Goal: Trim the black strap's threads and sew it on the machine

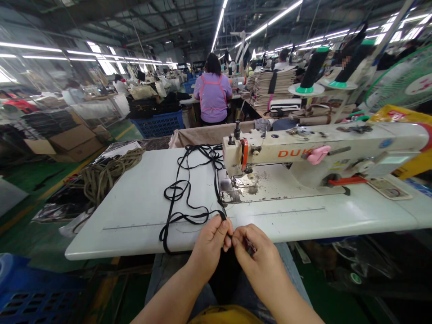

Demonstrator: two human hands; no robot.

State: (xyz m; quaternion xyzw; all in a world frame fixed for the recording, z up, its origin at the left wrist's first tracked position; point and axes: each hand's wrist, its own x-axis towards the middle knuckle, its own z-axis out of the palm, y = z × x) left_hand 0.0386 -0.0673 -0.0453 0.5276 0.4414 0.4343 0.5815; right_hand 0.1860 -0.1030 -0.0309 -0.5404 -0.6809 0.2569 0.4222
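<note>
Black narrow tape point(217, 189) lies mostly loose; the left hand point(209, 241) pinches one stretch by the white tabletop's point(135, 198) front edge, right hand's point(255, 252) fingertips together.

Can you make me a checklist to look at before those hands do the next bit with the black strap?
1. Left hand holding the black strap: ok, pinched near the table's front edge.
2. Right hand gripping the strap too: cannot tell, the pinch is too hidden.
3. Strap lying without crossings: not ok, it loops over itself on the table.
4. Both hands away from the sewing machine's needle area: ok, they're in front of it.
5. Needle raised: cannot tell, too small to see.
</note>
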